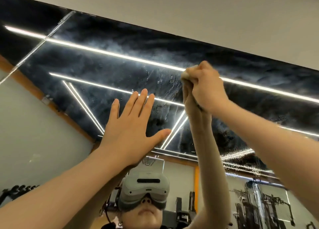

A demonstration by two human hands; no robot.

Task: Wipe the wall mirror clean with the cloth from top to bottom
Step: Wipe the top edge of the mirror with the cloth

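Observation:
The wall mirror point(107, 70) fills most of the view and shows hazy streaks and water droplets near its upper part. My right hand point(205, 89) is raised high near the mirror's top edge and grips a small pale cloth point(187, 74), pressing it against the glass. Only a bit of the cloth shows past my curled fingers. My left hand point(131, 123) lies flat on the mirror lower and to the left, fingers straight and spread. The reflection of my right arm meets my right hand at the glass.
A grey wall point(189, 9) runs above the mirror's top edge. A vertical seam point(37, 46) between mirror panels crosses the left side. The glass reflects ceiling light strips, gym equipment and a person wearing a headset.

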